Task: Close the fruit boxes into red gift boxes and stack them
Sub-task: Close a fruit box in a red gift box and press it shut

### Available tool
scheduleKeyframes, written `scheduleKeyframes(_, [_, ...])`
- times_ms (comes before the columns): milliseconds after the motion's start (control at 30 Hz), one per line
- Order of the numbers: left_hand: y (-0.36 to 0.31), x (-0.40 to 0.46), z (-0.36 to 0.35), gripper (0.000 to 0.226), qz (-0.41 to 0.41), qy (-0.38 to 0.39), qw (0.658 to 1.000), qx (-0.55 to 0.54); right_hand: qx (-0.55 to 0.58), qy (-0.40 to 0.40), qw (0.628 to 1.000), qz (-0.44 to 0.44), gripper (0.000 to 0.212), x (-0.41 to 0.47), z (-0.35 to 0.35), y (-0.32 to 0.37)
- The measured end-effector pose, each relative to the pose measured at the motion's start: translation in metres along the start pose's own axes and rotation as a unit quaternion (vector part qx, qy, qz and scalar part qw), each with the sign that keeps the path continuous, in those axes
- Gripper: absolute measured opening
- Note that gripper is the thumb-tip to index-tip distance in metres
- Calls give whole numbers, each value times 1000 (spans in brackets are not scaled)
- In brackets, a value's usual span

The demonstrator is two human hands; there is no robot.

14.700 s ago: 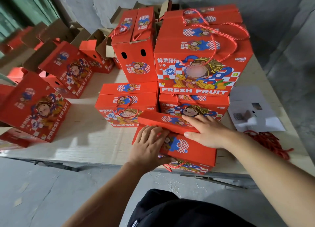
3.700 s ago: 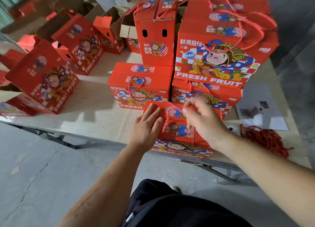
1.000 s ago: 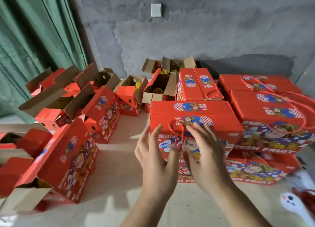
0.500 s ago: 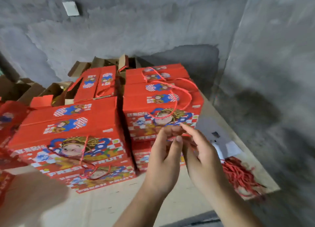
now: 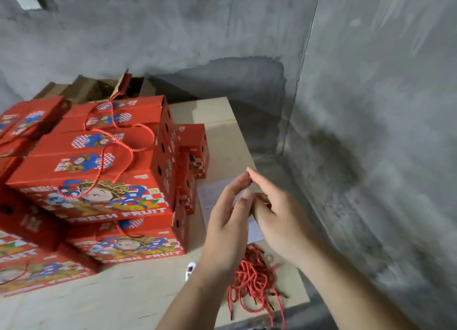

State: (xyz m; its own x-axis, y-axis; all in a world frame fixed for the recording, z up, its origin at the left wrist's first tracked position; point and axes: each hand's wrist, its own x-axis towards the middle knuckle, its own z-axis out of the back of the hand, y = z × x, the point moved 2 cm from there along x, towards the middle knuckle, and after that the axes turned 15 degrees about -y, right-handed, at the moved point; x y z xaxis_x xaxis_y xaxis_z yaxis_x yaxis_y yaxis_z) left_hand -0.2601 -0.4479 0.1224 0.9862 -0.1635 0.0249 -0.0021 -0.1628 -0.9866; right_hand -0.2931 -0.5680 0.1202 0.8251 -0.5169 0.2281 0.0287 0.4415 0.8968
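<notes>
Closed red gift boxes (image 5: 94, 171) printed "FRESH FRUIT" with cartoon figure, stacked in layers at left of frame, red cord handles (image 5: 118, 141) looped over top box lids, round holes in side panels, lower box (image 5: 133, 243) flat on worktop

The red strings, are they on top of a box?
No, the red strings lie in a loose pile on the bare table, below the hands.

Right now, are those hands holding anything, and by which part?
Nothing that shows. Left hand and right hand meet fingertip to fingertip in the air, above the red cords on the table.
</notes>
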Motion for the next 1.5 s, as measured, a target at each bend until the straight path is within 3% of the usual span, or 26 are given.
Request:
scheduleKeyframes(233, [13,41,-73,33,-5,-71,997,3,60,76,995,-13,71,62,25,-33])
scheduleKeyframes(400, [17,66,-137,39,-7,-102,994,23,104,115,987,-32,64,123,64,-60])
scheduleKeyframes(600, [29,80,-209,30,-1,-192,981,23,141,168,976,-16,54,181,105,-97])
scheduleKeyframes(800, [31,95,-234,28,12,-272,962,11,159,238,958,-6,43,230,104,-111])
scheduleKeyframes(1067, [13,208,-203,29,-48,-418,907,-9,157,306,938,41,42,358,30,-68])
scheduleKeyframes(1400, [8,395,-132,30,-55,-464,884,0,151,386,908,57,36,475,-113,-28])
scheduleKeyframes(1500, [18,433,-110,30,-54,-501,864,27,133,413,899,56,36,498,-162,-28])
